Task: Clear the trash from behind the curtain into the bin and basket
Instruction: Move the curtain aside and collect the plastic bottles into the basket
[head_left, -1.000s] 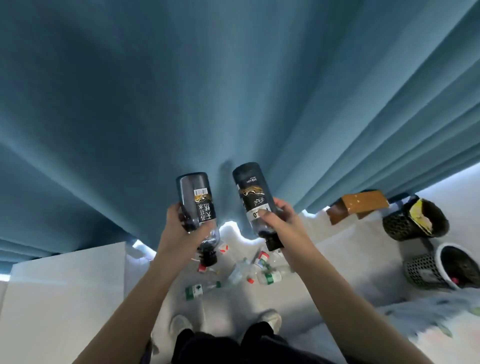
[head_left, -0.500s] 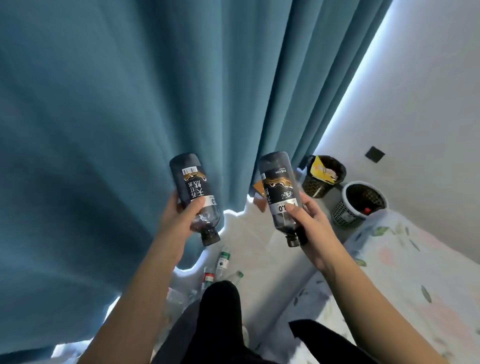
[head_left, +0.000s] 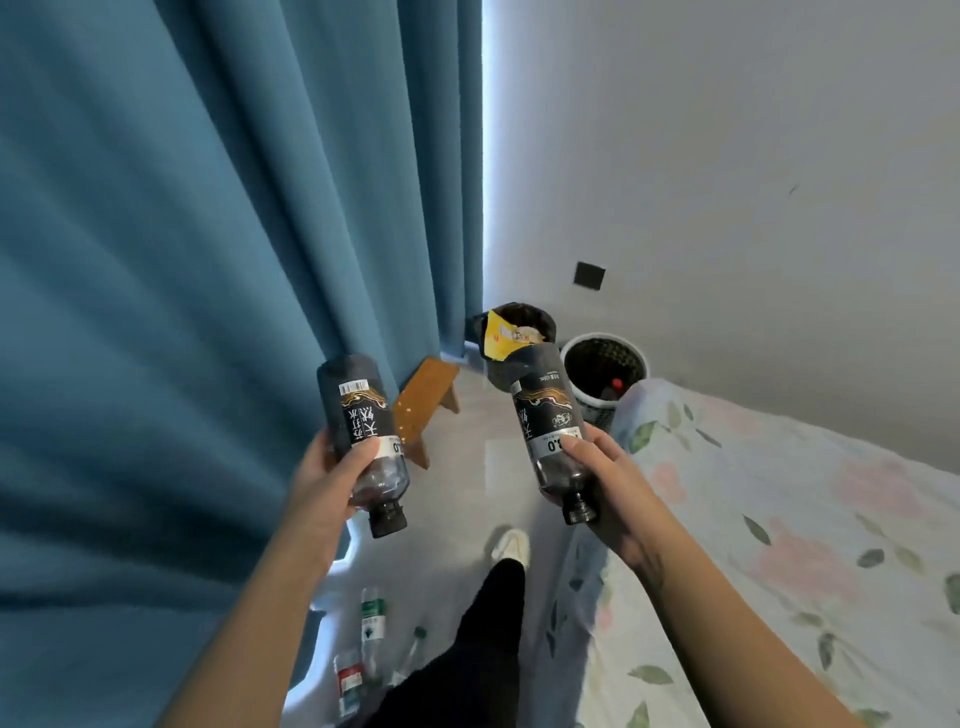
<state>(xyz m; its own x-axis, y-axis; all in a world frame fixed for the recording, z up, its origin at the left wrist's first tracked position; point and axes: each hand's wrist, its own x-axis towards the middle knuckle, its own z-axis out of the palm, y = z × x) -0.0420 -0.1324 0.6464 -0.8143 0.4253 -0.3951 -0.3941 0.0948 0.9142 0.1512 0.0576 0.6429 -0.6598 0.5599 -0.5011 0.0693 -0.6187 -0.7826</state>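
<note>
Your curtain (head_left: 182, 312) fills the left; bin (head_left: 540, 316) and basket (head_left: 605, 358) sit side by side upper centre, bed (head_left: 779, 519) lower right, bottles (head_left: 371, 618) on the floor bottom centre.

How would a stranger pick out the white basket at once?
Follow the blue curtain to its right edge by the wall. Two mesh containers stand there. The basket is the white-rimmed one beside the floral bed; the black bin next to it holds a yellow wrapper.
</note>
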